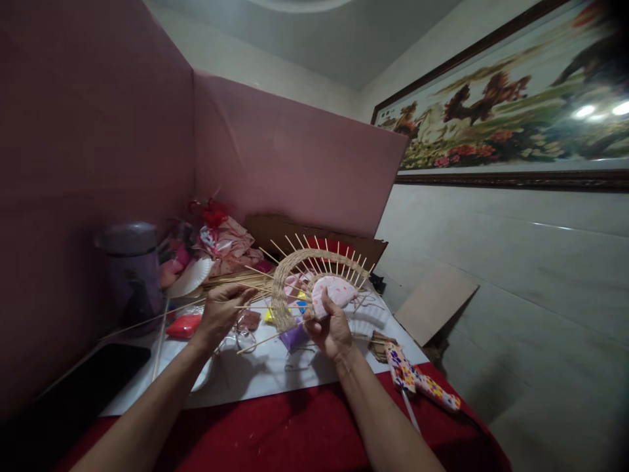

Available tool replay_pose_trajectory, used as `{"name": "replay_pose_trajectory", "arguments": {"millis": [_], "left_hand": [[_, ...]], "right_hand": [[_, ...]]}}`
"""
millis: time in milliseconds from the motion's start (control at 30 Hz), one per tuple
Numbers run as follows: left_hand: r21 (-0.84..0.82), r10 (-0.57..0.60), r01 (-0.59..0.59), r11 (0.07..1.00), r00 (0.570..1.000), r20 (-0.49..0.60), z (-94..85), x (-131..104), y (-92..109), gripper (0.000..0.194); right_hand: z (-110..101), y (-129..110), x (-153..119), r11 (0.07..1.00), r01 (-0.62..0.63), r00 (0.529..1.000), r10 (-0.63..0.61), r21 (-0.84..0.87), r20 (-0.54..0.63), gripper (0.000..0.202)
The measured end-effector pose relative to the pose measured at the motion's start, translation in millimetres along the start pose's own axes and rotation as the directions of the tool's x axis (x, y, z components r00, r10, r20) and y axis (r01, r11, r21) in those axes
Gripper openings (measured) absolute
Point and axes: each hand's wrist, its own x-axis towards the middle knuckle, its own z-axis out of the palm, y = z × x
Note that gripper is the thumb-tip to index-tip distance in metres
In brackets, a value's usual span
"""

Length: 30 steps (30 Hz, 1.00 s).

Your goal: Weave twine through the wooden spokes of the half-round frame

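In my right hand [330,328] is a half-round woven fan frame [282,288], held by the pink-spotted white half disc [334,292] at its centre, thumb on the front. Thin wooden sticks spread outward from the disc, and a braided straw-coloured band arcs across them. My left hand [223,311] is closed in a pinch beside the frame's left end, on a thin straw-coloured strand [157,319] that trails off to the lower left. Its fingertips are close to the leftmost sticks. Beneath the frame lies a purple packet [293,337].
A red packet [184,326] and a dark phone-like slab [118,367] lie left. Behind stand a lidded purple container [130,275] and a heap of pink craft material [230,242]. A flower-patterned glue gun [417,380] rests on red cloth [275,432] at right.
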Motion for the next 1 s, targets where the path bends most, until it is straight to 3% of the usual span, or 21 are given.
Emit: {"name": "replay_pose_trajectory", "arguments": {"millis": [167,333,500,633,800,1000], "left_hand": [[-0.009,0.030,-0.031,0.999,0.993,-0.112,-6.3,3.1,-3.2,0.024],[-0.064,-0.062,0.058,0.996,0.996,-0.058,-6.2,2.5,-4.1,0.029],[-0.038,-0.043,0.039,0.998,0.994,-0.104,-8.1,3.7,-2.5,0.026],[0.107,0.091,-0.081,0.991,0.991,-0.097,-12.7,4.9,-2.9,0.019],[0.425,0.301,-0.249,0.870,0.952,-0.057,-17.9,3.7,-1.9,0.015],[0.535,0.420,-0.323,0.781,0.905,-0.066,-23.3,5.2,-1.1,0.018]], "right_hand": [[1.2,0.2,-0.7,0.999,-0.039,0.999,0.039,-0.006,-0.012,0.030],[2.9,0.8,-3.2,0.999,-0.042,0.999,0.042,0.001,0.008,0.031],[1.1,0.2,-1.4,0.999,-0.040,0.999,0.040,-0.002,0.004,0.030],[-1.1,0.0,1.2,0.999,-0.051,0.999,0.050,-0.015,-0.018,0.031],[-1.8,-0.5,1.7,0.996,-0.083,0.996,0.082,-0.026,-0.040,0.031],[-2.0,-2.4,1.1,0.996,-0.078,0.995,0.075,-0.050,-0.065,0.031]]}}
